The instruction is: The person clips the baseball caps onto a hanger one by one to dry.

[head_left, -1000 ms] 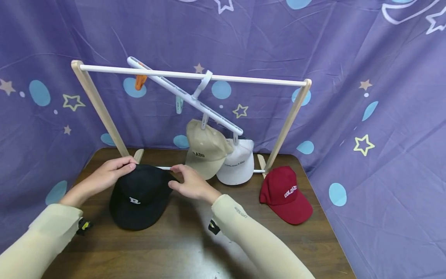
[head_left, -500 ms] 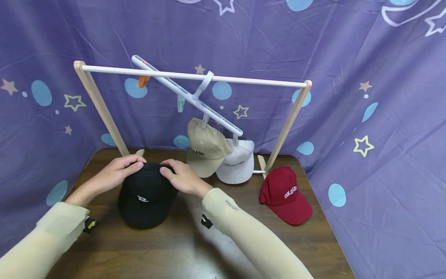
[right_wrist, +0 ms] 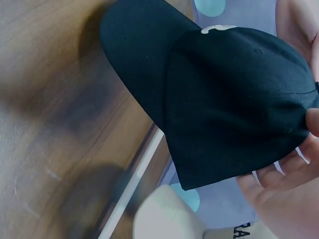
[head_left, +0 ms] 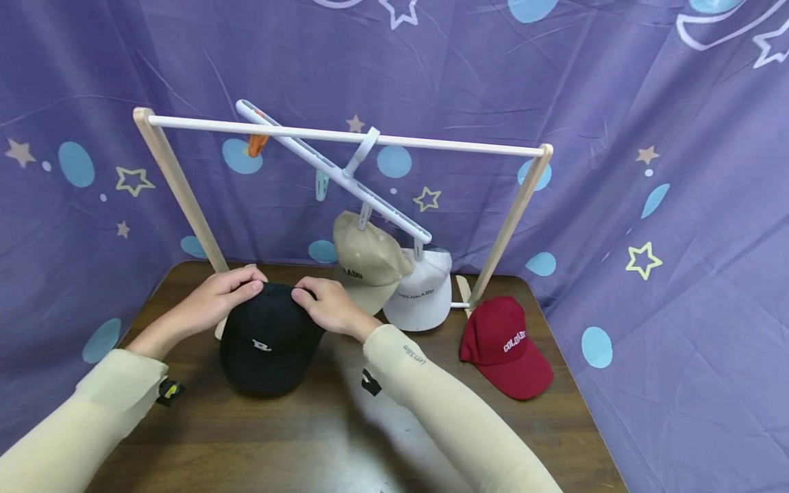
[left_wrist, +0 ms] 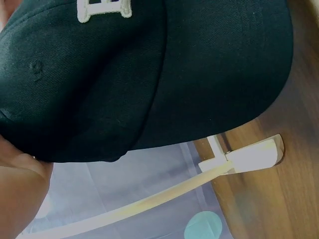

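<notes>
A black baseball cap (head_left: 271, 342) with a white embroidered letter hangs brim-down between my hands, above the table. My left hand (head_left: 223, 300) grips the upper left of its crown. On the other side, my right hand (head_left: 334, 305) pinches the upper right of the crown, thumb in front. From the right wrist view, the fingers (right_wrist: 294, 172) lie behind and under the cap's edge. Part of my left hand (left_wrist: 22, 186) shows at the crown's edge in the left wrist view; its fingertips are hidden there.
A wooden rack with a white rod (head_left: 456, 143) carries a tilted white clip hanger (head_left: 314, 159). A beige cap (head_left: 364, 263) and a white cap (head_left: 422, 298) hang from its right clips. An orange clip (head_left: 257, 145) and a teal clip (head_left: 321, 185) hang left. A red cap (head_left: 508, 349) lies right.
The black cap has moved right and slightly up with both hands. My right hand has shifted from the cap's right edge to the top of its crown.
</notes>
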Tool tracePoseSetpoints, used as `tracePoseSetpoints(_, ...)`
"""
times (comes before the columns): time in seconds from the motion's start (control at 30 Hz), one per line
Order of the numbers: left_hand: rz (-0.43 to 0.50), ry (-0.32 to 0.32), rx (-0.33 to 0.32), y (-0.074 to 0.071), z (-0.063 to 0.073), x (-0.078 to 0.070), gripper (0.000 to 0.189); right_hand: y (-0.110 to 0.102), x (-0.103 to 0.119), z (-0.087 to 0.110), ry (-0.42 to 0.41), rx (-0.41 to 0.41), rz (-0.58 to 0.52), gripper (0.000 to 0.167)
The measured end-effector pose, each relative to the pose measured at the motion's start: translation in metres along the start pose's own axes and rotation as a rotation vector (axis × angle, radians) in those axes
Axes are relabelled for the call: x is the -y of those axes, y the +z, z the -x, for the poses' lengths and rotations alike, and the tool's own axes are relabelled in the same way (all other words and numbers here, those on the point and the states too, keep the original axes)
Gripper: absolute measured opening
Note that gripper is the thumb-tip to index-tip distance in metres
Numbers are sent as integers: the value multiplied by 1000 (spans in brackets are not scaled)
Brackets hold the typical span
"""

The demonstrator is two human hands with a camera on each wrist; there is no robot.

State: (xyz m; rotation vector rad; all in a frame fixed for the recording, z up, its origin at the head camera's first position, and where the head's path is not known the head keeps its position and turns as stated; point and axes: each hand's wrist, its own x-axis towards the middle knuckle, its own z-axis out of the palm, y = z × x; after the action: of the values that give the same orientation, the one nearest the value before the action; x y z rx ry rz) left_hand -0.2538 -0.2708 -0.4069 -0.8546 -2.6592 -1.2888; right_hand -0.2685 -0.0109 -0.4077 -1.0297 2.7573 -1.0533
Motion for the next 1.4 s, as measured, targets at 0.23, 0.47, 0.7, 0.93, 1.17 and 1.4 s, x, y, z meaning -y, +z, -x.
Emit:
tracePoseSetpoints(0.23,-78,-49,-22,-2,-8,-7,15,-15,-1,-4,0,7,17,27)
tracePoseSetpoints(0.47,-129,-44,-31,-6,-18,-16,15,-32,4,-9,14,12,13,25)
tracePoseSetpoints(0.7,-136,-45,-16,-9,-28,-25,21,-48,6,-13,31,28,41,24)
tracePoseSetpoints(0.93,-186,-74,-24,-12,-37,-33,23,-61,5,-21,-7,43,141,24)
tracePoseSetpoints(1.17,-225,-76,-44,-17,-46,-40,25,-77,7,-28,-10,74,160,25)
tracePoseSetpoints(1.4,-246,-12,-97,-14,-58,-41,23,-94,6,-35,5,71,218,27)
